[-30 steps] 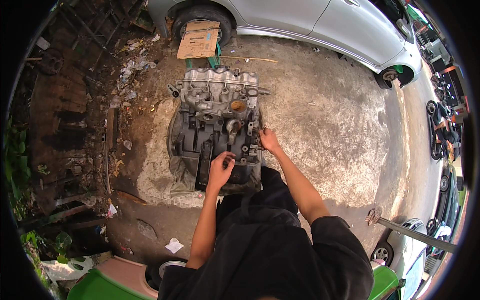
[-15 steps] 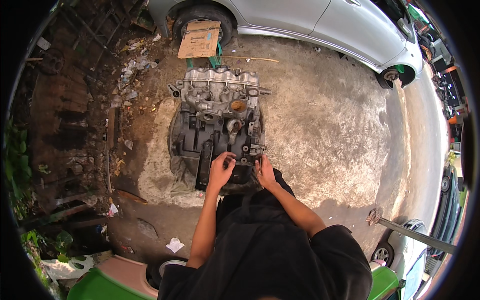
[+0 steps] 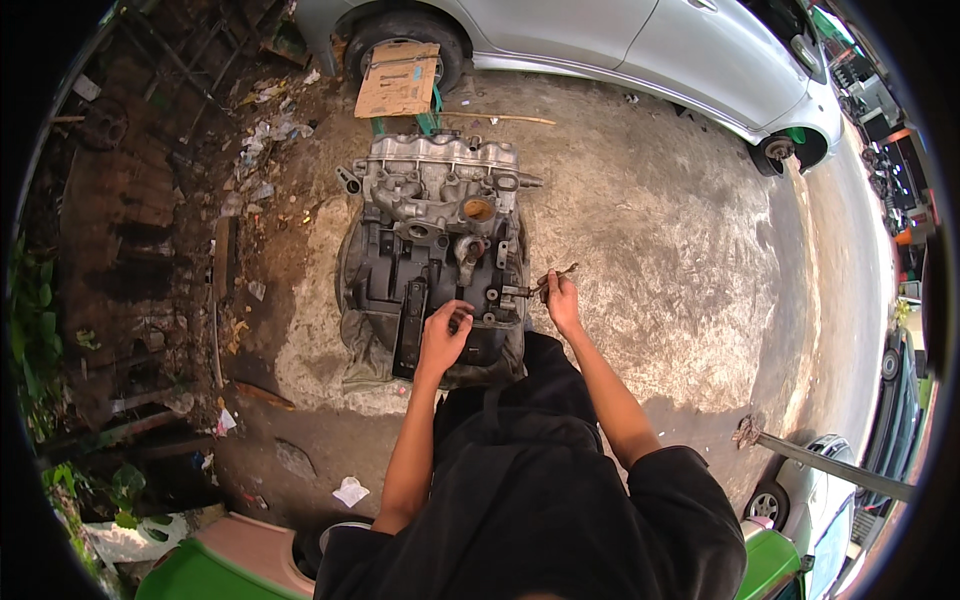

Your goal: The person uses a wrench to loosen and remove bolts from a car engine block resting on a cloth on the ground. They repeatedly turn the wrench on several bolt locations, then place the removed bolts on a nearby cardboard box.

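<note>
A grimy engine (image 3: 390,290) with a silver upper section (image 3: 440,150) and dark block rests on a crumpled cloth on the concrete. My left hand (image 3: 444,335) is at the block's lower front, fingers curled; what they hold, if anything, I cannot make out. Beside the engine's right edge, my right hand (image 3: 560,300) grips a small dark metal tool (image 3: 568,270), apparently a spanner, whose upper end sticks out above my fingers.
A silver car (image 3: 640,55) stands beyond the engine, near a green stand topped with cardboard (image 3: 395,80). Litter (image 3: 270,140) and scrap wood (image 3: 225,255) lie left. A pole (image 3: 830,465) and vehicles (image 3: 890,390) are at the right; a green-and-pink body panel (image 3: 190,570) is lower left.
My right hand first moved down toward my left hand, then back out and up past the engine's right edge, with the dark tool now showing. My left hand stayed nearly in place.
</note>
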Demonstrator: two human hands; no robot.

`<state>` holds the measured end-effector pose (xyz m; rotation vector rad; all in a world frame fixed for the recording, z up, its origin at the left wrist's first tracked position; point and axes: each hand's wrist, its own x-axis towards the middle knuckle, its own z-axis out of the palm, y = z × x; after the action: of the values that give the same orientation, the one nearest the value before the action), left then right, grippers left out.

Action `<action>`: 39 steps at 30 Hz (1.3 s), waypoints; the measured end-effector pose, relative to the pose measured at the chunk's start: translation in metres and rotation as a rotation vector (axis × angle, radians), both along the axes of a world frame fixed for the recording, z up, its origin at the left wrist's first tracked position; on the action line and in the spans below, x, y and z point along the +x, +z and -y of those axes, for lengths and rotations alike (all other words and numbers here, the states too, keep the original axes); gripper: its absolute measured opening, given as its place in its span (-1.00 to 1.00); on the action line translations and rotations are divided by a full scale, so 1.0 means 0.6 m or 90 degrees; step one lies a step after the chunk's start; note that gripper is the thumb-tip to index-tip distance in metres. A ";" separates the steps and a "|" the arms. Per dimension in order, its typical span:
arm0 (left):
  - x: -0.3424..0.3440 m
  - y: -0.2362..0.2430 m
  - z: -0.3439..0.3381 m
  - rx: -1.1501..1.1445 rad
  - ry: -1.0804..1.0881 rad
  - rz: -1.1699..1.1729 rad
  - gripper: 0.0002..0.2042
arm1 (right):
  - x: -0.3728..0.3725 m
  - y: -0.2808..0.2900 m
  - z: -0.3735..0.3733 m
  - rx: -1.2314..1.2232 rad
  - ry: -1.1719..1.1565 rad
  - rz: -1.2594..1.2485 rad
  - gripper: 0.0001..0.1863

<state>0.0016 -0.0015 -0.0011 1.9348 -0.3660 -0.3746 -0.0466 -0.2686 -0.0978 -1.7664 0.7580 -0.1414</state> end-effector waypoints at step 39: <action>0.002 0.008 0.002 -0.009 0.012 -0.032 -0.85 | 0.125 -0.018 0.026 0.081 0.261 -0.236 -0.56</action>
<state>0.0029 -0.0027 0.0034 1.9105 -0.3163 -0.4064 0.0284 -0.2841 -0.1085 -1.8085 0.6298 0.5096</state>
